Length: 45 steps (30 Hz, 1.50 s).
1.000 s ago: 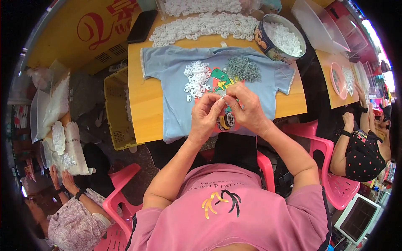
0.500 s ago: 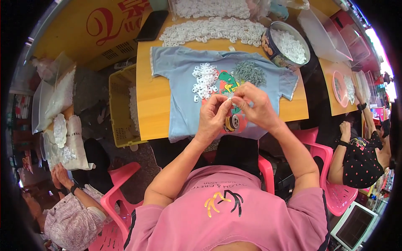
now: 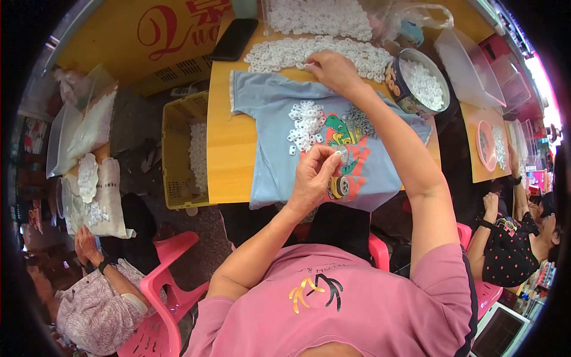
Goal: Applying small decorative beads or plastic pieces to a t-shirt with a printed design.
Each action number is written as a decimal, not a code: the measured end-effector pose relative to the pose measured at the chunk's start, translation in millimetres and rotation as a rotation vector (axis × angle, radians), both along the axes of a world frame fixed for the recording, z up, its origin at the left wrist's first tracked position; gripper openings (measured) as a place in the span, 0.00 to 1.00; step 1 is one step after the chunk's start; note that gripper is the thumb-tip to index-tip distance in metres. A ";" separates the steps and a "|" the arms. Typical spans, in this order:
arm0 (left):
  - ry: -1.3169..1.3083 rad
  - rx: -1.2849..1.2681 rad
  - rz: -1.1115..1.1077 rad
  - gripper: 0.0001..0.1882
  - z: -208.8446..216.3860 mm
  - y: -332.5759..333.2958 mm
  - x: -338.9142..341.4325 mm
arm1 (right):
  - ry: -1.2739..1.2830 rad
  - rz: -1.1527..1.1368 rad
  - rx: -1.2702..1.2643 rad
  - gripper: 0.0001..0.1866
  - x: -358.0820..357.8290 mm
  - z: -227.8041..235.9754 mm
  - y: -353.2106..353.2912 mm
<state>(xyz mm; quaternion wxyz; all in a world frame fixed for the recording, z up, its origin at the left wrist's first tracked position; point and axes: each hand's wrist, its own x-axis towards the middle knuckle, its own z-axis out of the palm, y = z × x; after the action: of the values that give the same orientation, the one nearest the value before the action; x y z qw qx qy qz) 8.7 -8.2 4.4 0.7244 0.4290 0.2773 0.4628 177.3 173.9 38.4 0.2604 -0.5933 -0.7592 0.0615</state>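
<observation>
My left hand [image 3: 312, 178] is closed in a pinch on a small white plastic piece [image 3: 339, 153], held over the blue T-shirt [image 3: 270, 172] spread across the table. My right hand [image 3: 338, 72] reaches to the far side, its bent fingertips at the near edge of a broad layer of white plastic pieces [image 3: 273, 55]. What those fingers grip is too small to make out. On the shirt lie a small heap of similar white pieces [image 3: 306, 122] and a pile of grey metal bits [image 3: 361, 121], partly behind my right forearm. Beside my left hand stands a small round yellow-and-black object [image 3: 339, 187].
A round tin [image 3: 423, 83] of white pieces stands at the far right, a black phone [image 3: 235, 40] at the far left. A yellow crate [image 3: 178, 199] is left of the table [image 3: 226, 178]. People sit on both sides near pink chairs [image 3: 172, 244].
My right hand has left my left hand and moved away to the layer of white pieces at the back. My left hand stays over the shirt, still pinching. The view has shifted slightly.
</observation>
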 end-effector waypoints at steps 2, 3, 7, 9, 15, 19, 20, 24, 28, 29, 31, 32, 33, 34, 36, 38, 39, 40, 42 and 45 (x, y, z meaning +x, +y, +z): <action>0.008 0.002 -0.002 0.07 0.4 -0.1 -0.6 | -0.172 -0.055 -0.026 0.12 -3.5 -1.1 3.1; 0.006 -0.004 -0.005 0.07 2.0 0.2 -1.2 | -0.172 -0.052 -0.028 0.12 -4.0 -3.0 4.2; 0.044 0.007 -0.035 0.07 -1.2 1.0 -4.8 | -0.223 0.015 0.049 0.11 -1.4 -5.5 -1.3; 0.038 0.023 -0.041 0.07 -1.1 1.9 -4.7 | -0.221 0.053 0.051 0.11 1.9 -5.6 -4.9; 0.009 -0.002 -0.022 0.07 -0.6 0.7 -0.3 | -0.075 0.112 -0.086 0.10 20.6 -12.6 0.3; 0.013 0.000 -0.019 0.06 -1.7 1.9 0.4 | -0.135 0.141 0.056 0.10 32.9 -6.7 -12.4; 0.011 0.015 -0.012 0.06 -1.6 2.5 0.7 | -0.070 0.164 0.131 0.09 34.2 4.0 -20.4; -0.019 0.013 0.002 0.06 -0.4 3.4 -0.7 | 0.354 0.107 -0.059 0.10 27.8 39.6 -86.5; -0.030 0.012 0.011 0.06 -1.5 3.7 -0.4 | 0.686 0.104 -0.385 0.12 26.2 37.3 -154.2; -0.040 0.000 0.009 0.06 -0.3 3.3 0.6 | 0.696 0.092 -0.397 0.12 26.3 34.8 -169.1; -0.032 0.001 0.002 0.06 -0.8 3.6 1.4 | 0.833 0.051 -0.439 0.13 21.3 24.9 -189.5; -0.024 0.007 0.002 0.06 -0.8 3.5 1.1 | 0.968 0.017 -0.478 0.13 18.8 20.1 -197.0; -0.032 -0.009 -0.001 0.05 -0.1 3.3 1.2 | 1.019 0.005 -0.482 0.14 17.4 16.6 -202.1; -0.029 -0.012 -0.005 0.05 0.3 3.1 0.7 | 1.024 0.001 -0.483 0.14 15.6 13.4 -206.1; 0.000 0.010 -0.002 0.06 0.2 3.1 -0.2 | 1.150 -0.041 -0.495 0.14 11.6 7.4 -211.5; 0.008 0.013 -0.008 0.06 0.2 3.1 -0.1 | 1.204 -0.053 -0.491 0.14 9.6 2.7 -214.6; 0.011 0.019 -0.010 0.06 0.2 3.2 0.1 | 1.255 -0.061 -0.487 0.14 8.8 1.5 -215.5; 0.013 0.018 -0.013 0.06 0.0 3.3 0.1 | 1.257 -0.063 -0.486 0.14 7.8 1.3 -216.3; 0.038 0.048 -0.017 0.06 0.2 2.9 0.5 | 1.292 -0.065 -0.467 0.14 6.0 1.9 -218.3; 0.062 0.050 -0.023 0.06 0.9 3.1 0.2 | 1.326 -0.092 -0.447 0.14 3.1 1.4 -219.2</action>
<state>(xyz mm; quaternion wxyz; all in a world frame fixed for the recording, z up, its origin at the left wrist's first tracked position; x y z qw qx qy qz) 8.8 -5.1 5.3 0.7098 0.4642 0.2830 0.4479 180.4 -45.4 39.9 0.5426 -0.5015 -0.3835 0.5540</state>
